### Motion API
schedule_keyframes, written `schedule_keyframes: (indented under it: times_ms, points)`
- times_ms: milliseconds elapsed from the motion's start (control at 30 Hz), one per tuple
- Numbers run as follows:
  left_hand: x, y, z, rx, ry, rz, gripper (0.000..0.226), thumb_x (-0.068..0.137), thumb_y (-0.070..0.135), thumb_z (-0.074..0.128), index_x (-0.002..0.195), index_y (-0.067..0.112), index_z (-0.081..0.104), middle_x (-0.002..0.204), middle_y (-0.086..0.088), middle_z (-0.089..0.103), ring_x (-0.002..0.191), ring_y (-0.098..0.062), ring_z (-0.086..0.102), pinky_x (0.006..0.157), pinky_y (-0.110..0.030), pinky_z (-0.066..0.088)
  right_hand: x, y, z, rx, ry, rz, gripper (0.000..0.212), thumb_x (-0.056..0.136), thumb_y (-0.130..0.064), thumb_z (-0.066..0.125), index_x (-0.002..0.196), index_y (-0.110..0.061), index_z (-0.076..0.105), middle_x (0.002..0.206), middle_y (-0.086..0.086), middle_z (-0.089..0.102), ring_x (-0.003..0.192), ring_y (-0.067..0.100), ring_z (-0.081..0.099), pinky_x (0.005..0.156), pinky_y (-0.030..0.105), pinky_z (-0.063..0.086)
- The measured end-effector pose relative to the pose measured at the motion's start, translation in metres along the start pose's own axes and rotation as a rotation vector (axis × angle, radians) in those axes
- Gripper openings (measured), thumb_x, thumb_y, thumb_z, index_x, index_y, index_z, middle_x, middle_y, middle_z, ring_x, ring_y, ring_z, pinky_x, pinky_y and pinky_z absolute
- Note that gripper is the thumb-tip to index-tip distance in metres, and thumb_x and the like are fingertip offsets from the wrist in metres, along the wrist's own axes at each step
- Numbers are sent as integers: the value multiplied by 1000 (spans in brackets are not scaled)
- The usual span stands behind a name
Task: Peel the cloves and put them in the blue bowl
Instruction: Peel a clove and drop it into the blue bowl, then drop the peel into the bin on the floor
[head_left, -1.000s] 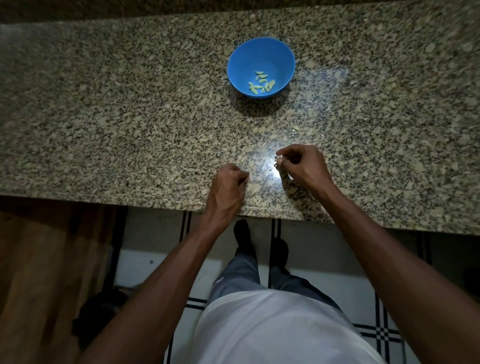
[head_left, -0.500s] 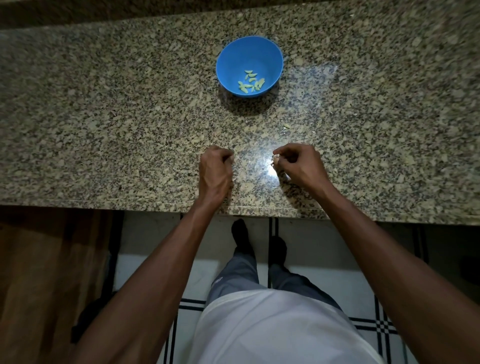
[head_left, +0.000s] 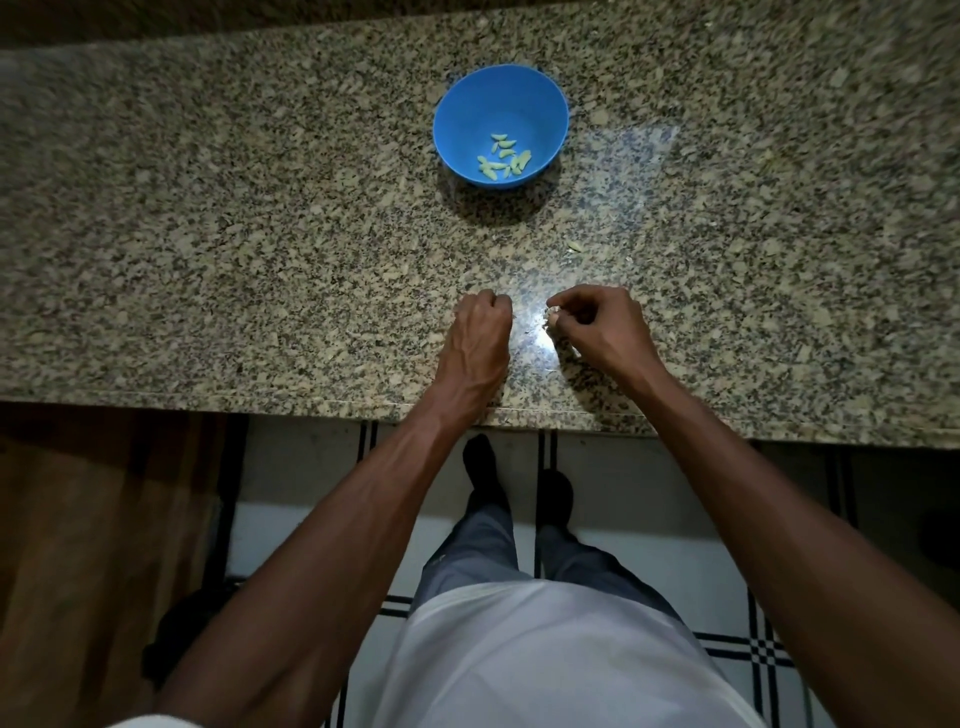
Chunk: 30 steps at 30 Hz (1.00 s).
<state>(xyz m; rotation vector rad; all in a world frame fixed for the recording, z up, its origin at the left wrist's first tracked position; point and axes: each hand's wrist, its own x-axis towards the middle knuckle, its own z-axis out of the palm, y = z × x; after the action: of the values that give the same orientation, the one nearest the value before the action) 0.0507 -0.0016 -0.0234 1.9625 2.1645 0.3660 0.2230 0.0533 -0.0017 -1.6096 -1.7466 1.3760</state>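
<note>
The blue bowl (head_left: 540, 104) stands on the granite counter (head_left: 208, 234), beyond both hands, and holds several peeled pale-green cloves (head_left: 503, 158). My right hand (head_left: 602, 327) rests near the counter's front edge and pinches a small pale clove (head_left: 554, 313) between thumb and fingertips. My left hand (head_left: 480, 332) lies just left of it, a short gap between the two, its fingers curled into a fist; what is inside the fist is hidden.
A small scrap of peel (head_left: 574, 246) lies on the counter to the right of the bowl's near side. The counter's front edge (head_left: 311, 402) runs under my wrists. Below it are a tiled floor and my feet.
My left hand has moved right, closer to my right hand. The right hand keeps its pinch on the clove. The view has shifted slightly.
</note>
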Motion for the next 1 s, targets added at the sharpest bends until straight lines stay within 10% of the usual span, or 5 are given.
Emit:
schedule_keyframes:
  times_ms: [600,1000]
  points:
    - [-72,-105,-69,-374,223,-637,9,103,6,59,107,8,67,103,-4,71,81,-8,68,58,-7,45,8,-48,54,96,-163,-79,16,92,-21,75,108,-18,80,99,-1,78,93,13,74,85,39,63]
    - [-203,-207,-106,-708,544,-992,5,102,15,62,102,17,66,94,2,67,82,-9,62,72,-21,51,-47,-149,242,106,-516,-106,16,94,-12,75,109,-10,79,94,8,79,79,12,72,71,31,60]
